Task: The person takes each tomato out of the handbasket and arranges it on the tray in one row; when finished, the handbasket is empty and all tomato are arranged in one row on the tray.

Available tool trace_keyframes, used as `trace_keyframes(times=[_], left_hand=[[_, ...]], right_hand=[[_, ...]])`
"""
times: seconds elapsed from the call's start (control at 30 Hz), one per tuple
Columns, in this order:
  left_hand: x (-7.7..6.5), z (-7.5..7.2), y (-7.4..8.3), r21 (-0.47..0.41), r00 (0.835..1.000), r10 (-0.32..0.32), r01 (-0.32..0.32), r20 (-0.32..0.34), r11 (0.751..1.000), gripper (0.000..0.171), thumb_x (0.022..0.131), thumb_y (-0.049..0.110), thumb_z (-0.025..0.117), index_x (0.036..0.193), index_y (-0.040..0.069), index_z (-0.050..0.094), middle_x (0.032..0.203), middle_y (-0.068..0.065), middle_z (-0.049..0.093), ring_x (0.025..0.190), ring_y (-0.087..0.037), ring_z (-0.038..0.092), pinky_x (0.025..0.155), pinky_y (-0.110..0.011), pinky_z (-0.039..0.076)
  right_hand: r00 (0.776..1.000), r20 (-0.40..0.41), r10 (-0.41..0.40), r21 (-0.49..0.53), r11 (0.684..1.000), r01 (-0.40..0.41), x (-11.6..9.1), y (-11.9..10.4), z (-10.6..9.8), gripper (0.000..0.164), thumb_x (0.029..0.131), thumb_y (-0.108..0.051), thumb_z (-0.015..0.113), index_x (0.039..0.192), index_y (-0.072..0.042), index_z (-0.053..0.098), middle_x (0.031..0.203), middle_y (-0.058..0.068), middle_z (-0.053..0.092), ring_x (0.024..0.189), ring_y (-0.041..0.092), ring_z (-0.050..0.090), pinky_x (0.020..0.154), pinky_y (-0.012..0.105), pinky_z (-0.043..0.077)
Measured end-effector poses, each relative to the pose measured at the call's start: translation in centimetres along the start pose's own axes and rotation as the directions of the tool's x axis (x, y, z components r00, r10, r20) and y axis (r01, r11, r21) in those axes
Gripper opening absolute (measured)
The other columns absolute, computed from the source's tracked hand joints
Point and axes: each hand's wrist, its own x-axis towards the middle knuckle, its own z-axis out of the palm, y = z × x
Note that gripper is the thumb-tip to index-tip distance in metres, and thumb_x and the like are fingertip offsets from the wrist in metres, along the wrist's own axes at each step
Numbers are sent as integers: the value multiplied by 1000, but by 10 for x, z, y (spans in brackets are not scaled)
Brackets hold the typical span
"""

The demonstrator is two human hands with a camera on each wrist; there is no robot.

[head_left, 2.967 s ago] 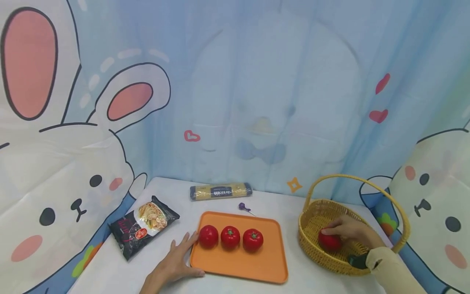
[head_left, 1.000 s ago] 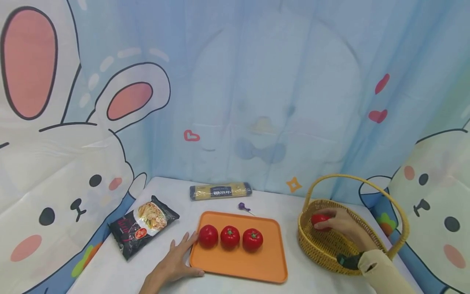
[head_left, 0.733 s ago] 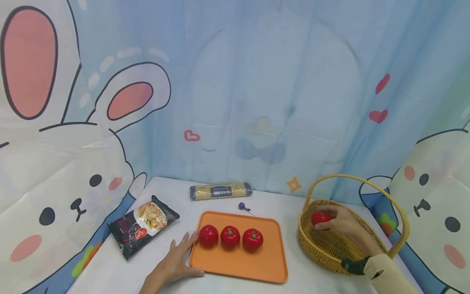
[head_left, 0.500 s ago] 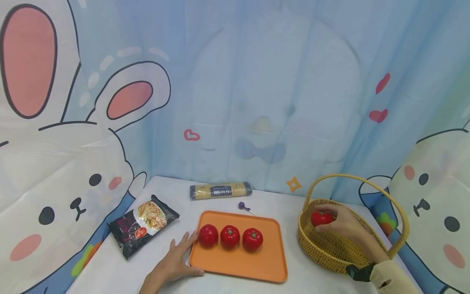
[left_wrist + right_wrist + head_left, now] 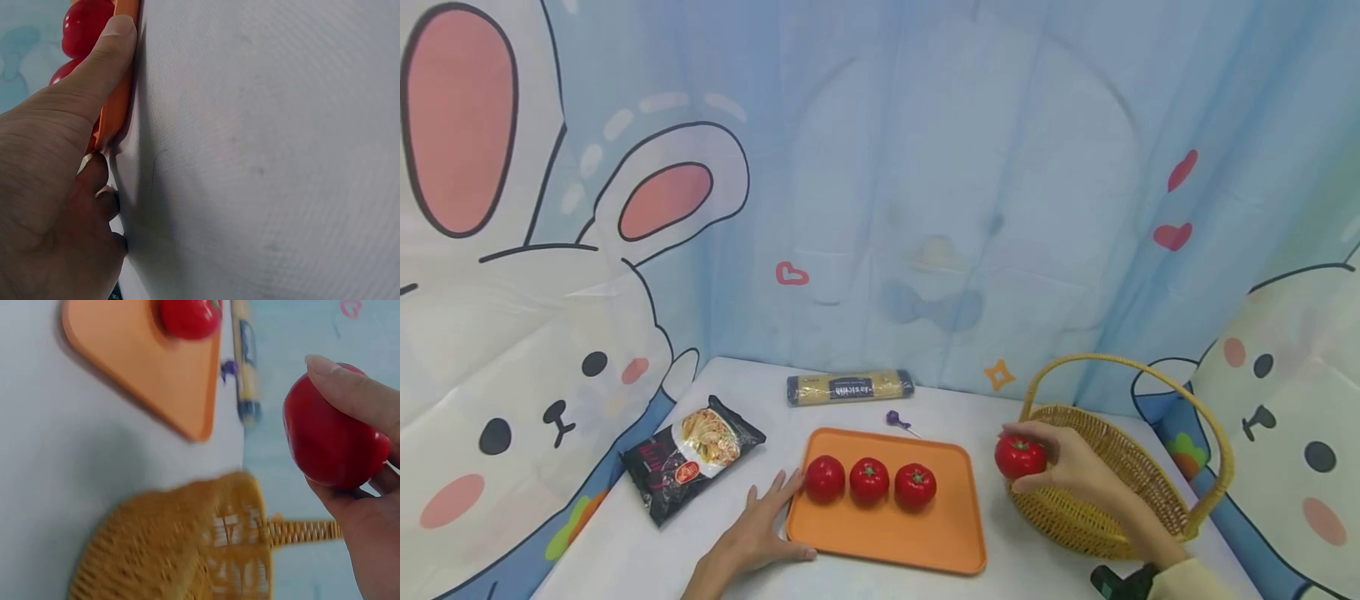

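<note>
My right hand grips a red tomato between thumb and fingers, above the left rim of the wicker basket. In the right wrist view that tomato hangs clear of the basket. My left hand rests at the left edge of the orange tray, fingers spread; the left wrist view has the thumb along the tray's side. Three tomatoes stand in a row on the tray: a left one, a middle one and a right one.
A black noodle packet lies left of the tray. Behind the tray are a pasta packet and a purple lollipop. The basket's tall handle arches over its opening. A printed curtain hangs behind the white table.
My right hand has lifted the tomato from inside the basket and carried it left, over the rim. My left hand and the tray have stayed in place.
</note>
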Motion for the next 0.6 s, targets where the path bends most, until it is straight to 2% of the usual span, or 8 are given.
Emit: trace_keyframes(times=[0.23, 0.4, 0.6], left_hand=[[-1, 0, -1, 1, 1000, 9, -9, 4, 1000, 120, 72, 43, 100, 169, 11, 36, 174, -25, 29, 162, -53, 16, 128, -75, -3], [0, 0, -2, 10, 1000, 28, -28, 5, 1000, 119, 73, 43, 100, 169, 10, 36, 174, -24, 30, 162, -51, 16, 129, -74, -4], [-1, -1, -1, 6, 1000, 26, -26, 5, 1000, 119, 73, 43, 100, 168, 10, 37, 174, -23, 30, 162, -51, 16, 129, -74, -4]], right_hand=[[999, 32, 1, 51, 999, -3, 9, -5, 35, 76, 74, -3, 98, 142, 2, 65, 138, 25, 68, 126, 46, 65, 97, 40, 65], [999, 51, -8, 35, 999, 6, 15, 1, 57, 75, 72, -5, 100, 139, -1, 68, 136, 21, 70, 125, 43, 66, 100, 44, 64], [999, 15, 30, 0, 1000, -30, 19, 9, 78, 76, 68, -2, 102, 137, -1, 69, 133, 18, 71, 124, 40, 67, 104, 51, 61]])
